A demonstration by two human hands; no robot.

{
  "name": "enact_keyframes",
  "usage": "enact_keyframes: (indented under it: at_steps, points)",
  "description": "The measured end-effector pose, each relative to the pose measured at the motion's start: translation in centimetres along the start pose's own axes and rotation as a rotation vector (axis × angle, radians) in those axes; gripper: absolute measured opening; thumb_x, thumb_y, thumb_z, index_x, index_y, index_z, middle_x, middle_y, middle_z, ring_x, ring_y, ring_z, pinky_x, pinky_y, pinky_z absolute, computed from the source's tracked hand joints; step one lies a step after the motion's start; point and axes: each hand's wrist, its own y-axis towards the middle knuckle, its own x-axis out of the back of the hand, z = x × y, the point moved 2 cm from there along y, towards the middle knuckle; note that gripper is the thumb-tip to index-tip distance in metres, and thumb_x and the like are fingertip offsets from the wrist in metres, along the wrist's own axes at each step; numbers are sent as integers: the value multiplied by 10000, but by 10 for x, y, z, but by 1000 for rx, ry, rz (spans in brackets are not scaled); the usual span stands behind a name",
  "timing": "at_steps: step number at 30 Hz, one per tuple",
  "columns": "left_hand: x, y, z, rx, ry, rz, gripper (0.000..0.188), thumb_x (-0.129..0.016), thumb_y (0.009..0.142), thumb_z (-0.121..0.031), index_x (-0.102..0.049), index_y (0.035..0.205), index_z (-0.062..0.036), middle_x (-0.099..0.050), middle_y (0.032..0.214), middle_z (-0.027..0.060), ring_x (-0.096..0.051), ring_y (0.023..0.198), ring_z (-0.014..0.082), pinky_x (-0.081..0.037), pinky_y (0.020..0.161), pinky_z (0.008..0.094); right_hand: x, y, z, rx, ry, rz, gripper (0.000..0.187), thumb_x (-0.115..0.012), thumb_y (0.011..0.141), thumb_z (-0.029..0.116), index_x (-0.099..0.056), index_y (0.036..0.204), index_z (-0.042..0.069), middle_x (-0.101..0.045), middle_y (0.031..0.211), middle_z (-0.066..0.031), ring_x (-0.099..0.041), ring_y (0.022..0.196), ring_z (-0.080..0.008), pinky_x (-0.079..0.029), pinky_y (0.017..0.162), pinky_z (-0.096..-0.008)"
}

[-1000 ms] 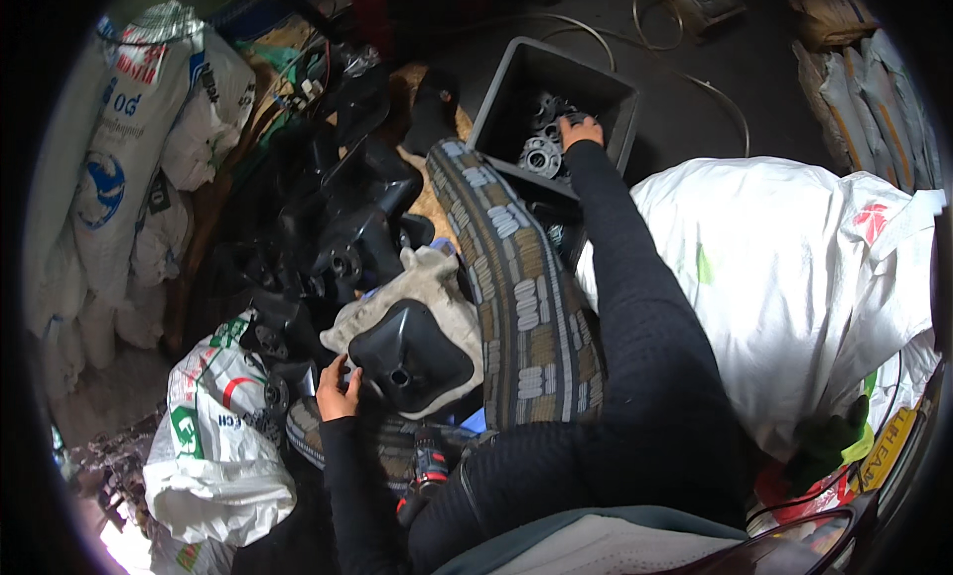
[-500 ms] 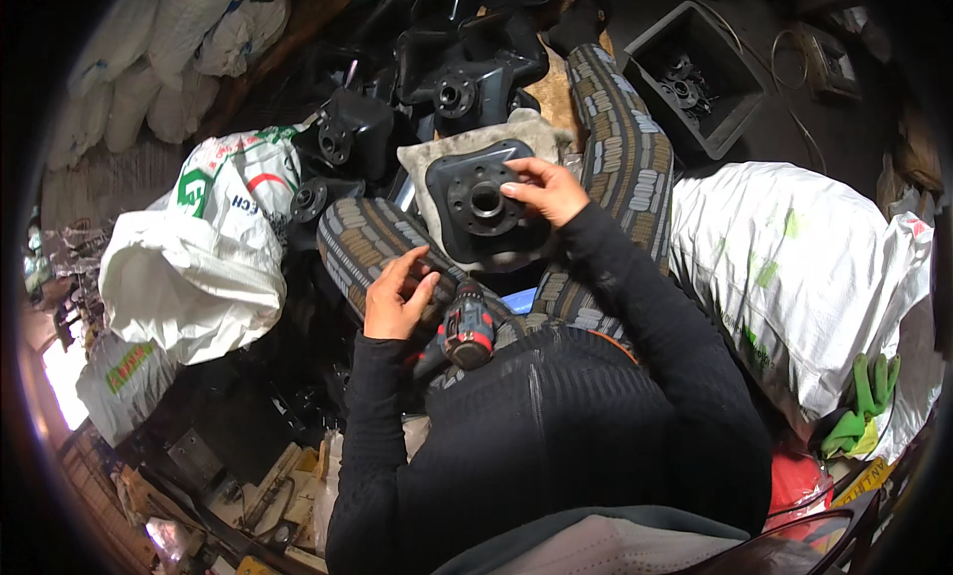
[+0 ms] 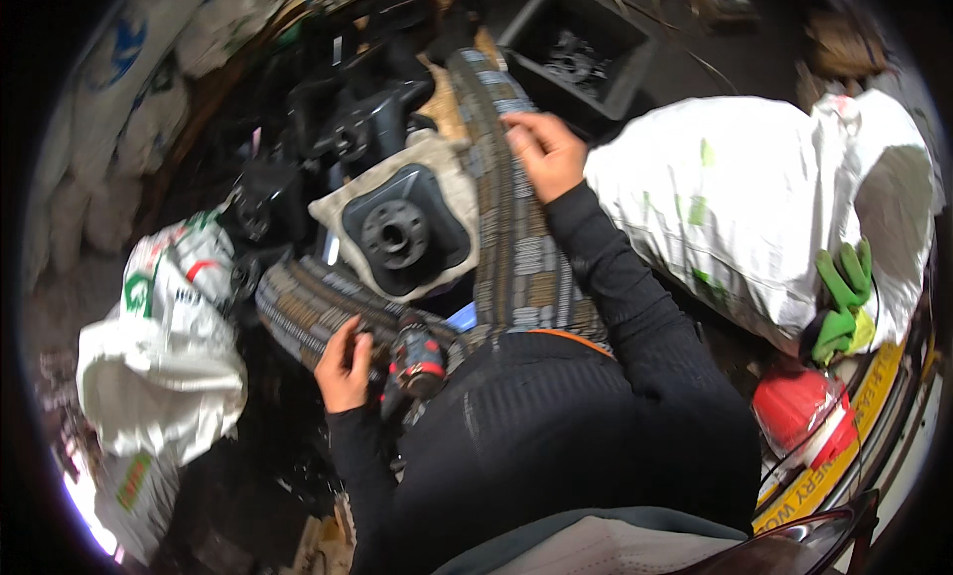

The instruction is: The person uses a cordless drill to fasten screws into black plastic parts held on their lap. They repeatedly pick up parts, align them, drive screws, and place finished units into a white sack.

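A dark, rounded-square part with a round, holed hub flange (image 3: 394,234) rests on a pale cloth pad (image 3: 342,213) between my legs. Up and to the right of it, my right hand (image 3: 549,155) hangs over my right thigh, apart from the part. Its fingers are loosely bent, with nothing visible in them. My left hand (image 3: 344,364) is low by my left thigh, thumb and forefinger apart, and holds nothing that I can see. Close to its right, a red and black power drill (image 3: 419,361) lies in my lap.
A dark bin (image 3: 635,88) with small metal pieces stands at the far right. Several more black hub parts (image 3: 263,203) are heaped ahead and left. White sacks flank me, a large one (image 3: 725,198) on the right with green gloves (image 3: 842,297) on it, another (image 3: 164,366) on the left.
My right hand has left the flange and moved right, over my thigh. My left hand stays near the drill. The whole view has turned toward the right.
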Motion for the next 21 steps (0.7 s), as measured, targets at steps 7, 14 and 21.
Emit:
enact_keyframes:
  at_steps: [7,14,21]
  points:
    - [14,24,19,214,-194,-204,229,-564,958,-155,-619,1147,-36,-627,743,39,-466,470,44,-359,420,183,50,0,-192,-489,-720,144,235,-625,803,129,-688,1029,139,-685,909,-173,-643,896,-370,-516,816,-428]
    - [11,18,21,200,-100,-238,251,-568,963,-194,-614,1137,-19,-603,729,41,-449,445,43,-349,394,189,8,10,-288,-517,-1025,547,277,-470,880,135,-667,1073,113,-583,1189,-163,-594,1097,-340,-538,821,-441]
    - [8,18,12,239,-68,-247,248,-568,963,-173,-612,1142,-8,-616,751,48,-472,474,44,-375,410,194,-1,20,-327,-731,-964,436,290,-431,896,136,-641,1061,24,-651,1087,-232,-644,1000,-391,-528,840,-466]
